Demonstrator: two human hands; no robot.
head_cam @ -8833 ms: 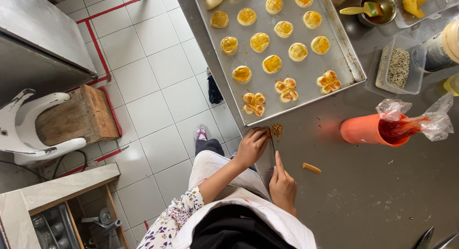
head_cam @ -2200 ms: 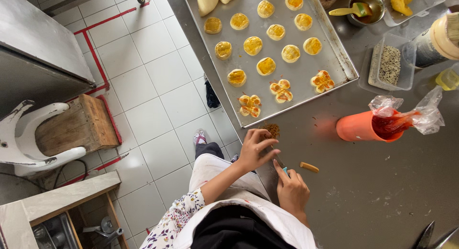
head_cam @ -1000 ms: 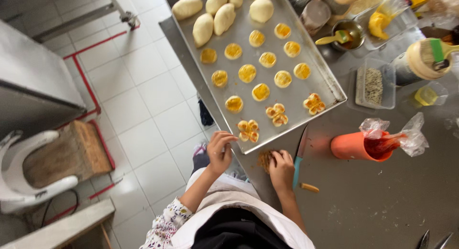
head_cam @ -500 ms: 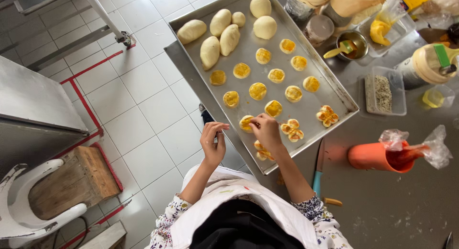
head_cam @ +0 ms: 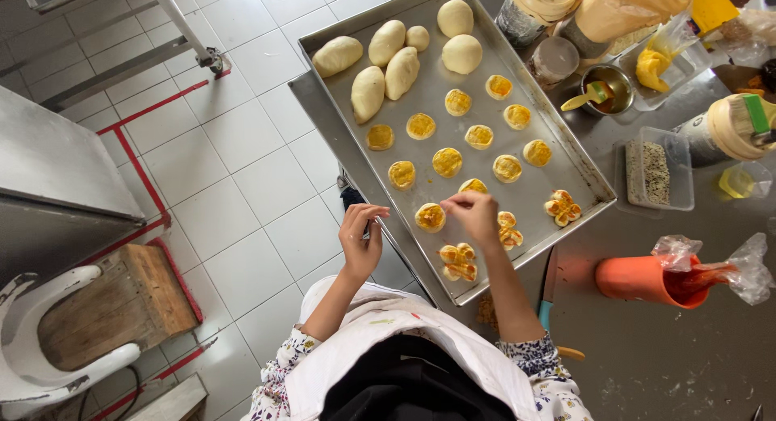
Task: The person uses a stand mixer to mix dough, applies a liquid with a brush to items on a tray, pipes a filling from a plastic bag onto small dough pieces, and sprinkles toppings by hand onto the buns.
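At the tray's near edge: right-hand fingertips pinched over a glazed pastry.

Your right hand (head_cam: 475, 213) hovers pinched, fingers closed, just above the round pastry (head_cam: 430, 217) on the metal tray (head_cam: 517, 215); your left hand (head_cam: 361, 241) hangs loosely curled, empty, beside the rim. Judged soft, sticky, fragile: lift by the sides, lightly.

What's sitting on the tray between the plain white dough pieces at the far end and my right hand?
In the head view, rows of small round yellow-topped pastries fill the baking tray between the plain dough pieces and the right hand.
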